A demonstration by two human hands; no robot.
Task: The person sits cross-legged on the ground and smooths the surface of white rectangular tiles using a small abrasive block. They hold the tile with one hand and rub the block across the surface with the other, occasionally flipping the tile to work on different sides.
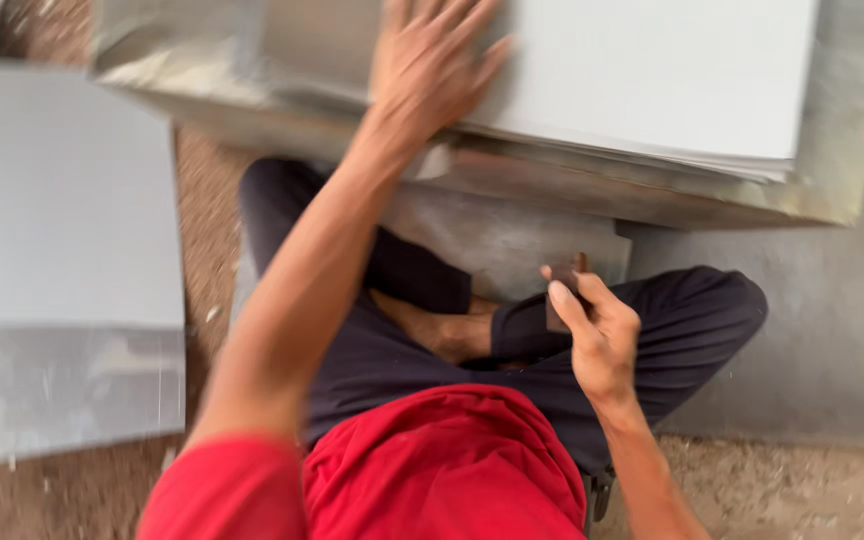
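The right hand has its fingers clamped on a small brown block, over the crossed legs. Farther off, the left hand lies flat, fingers apart, on a stack of grey sheets.

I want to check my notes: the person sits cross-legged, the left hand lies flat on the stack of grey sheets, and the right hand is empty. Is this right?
Not quite. In the head view the right hand is not empty: it grips a small dark brown block. The rest is correct: the left hand lies flat on the stack of grey sheets.
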